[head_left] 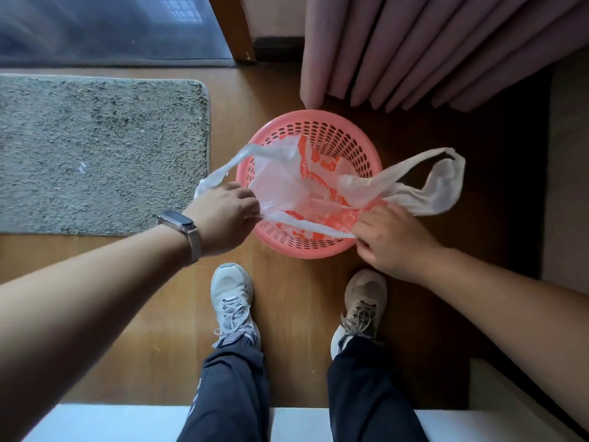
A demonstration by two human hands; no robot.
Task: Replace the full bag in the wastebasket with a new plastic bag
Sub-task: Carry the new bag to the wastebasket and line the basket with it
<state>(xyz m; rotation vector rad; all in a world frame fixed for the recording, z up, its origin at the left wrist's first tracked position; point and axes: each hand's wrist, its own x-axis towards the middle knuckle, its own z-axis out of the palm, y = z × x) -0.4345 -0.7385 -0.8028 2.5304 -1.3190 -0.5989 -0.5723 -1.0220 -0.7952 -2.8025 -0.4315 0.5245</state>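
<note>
So this looks like the back half of the job. The round pink perforated plastic wastebasket (306,115) sits on the brown wooden floor (287,314), right in front of the person's 2 pale lace-up sneakers (231,291). No full bag shows anywhere in view, so I'd guess the old one is already out, but I can't confirm where it went.

The new thin translucent white plastic bag with orange print (280,183) is partly down inside the basket, with its mouth spread across the near side. It isn't seated yet. The far wall of the basket is bare, holes showing, and nothing is folded over the rim there.

Hands:
- left hand (223,215), with a smartwatch on a pale strap (177,220) on that wrist, has its fingers curled round the bag's edge at the left rim
- right hand (392,240) pinches the bag's edge at the near-right rim, fingers bent onto the plastic

Both are pulling the near edge taut between them. The 2 loop handles hang outside: the left handle (242,157) drapes over the left rim, and the right handle (446,180) flops out past the right side.

What's left, as I read it: open the mouth fully, push the bag down to the bottom, and fold the edge over the rim all the way round.

There's a grey shaggy rug (95,154) to the left and a pink pleated curtain (414,52) behind the basket.
</note>
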